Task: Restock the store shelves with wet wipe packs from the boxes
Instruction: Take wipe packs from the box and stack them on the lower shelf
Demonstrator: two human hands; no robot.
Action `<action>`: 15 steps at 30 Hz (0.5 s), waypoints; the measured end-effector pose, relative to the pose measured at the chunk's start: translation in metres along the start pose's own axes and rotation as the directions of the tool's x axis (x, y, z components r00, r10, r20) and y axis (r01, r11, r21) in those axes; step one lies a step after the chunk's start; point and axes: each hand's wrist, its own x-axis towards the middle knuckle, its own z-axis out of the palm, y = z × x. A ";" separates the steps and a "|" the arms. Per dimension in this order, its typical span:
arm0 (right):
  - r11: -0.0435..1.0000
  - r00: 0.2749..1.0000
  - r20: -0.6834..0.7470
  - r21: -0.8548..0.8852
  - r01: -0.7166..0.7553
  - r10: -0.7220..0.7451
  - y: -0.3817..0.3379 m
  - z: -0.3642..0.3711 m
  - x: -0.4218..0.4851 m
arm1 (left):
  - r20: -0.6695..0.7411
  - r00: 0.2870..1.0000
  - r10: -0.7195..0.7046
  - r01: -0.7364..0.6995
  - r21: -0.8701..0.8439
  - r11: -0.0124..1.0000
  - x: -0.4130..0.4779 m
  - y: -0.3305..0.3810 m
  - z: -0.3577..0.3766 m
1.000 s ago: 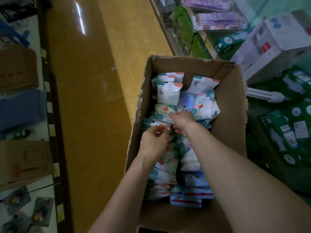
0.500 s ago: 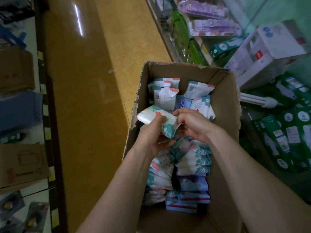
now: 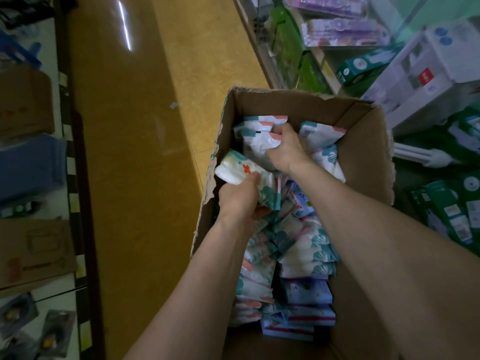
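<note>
Gripping a wet wipe pack [image 3: 233, 167] in the left hand [image 3: 240, 198]: thumb clamped on top right by the little red cross, other fingers tucked underneath where I can't see them. It's a soft white pack with teal leaf print at one end, held inside the cardboard box [image 3: 363, 165], up against its torn left wall. At the far end of the box, the right hand [image 3: 288, 152] has its grip curled round the top of an upright pack [image 3: 259, 144] that has a salmon strip along the edge. Underneath, the box is stuffed with rows of leafy packs [image 3: 306, 245], plus blue ones [image 3: 306, 294] at the near end. The print is too blurry to read. Both arms cover chunks of the stack, and the box's near end is cut off at the bottom.
</note>
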 end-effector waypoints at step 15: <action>0.921 0.998 -0.054 0.389 0.036 -0.016 0.013 -0.064 -0.097 | -0.002 1.000 0.022 -0.022 0.008 1.000 -0.056 0.012 0.003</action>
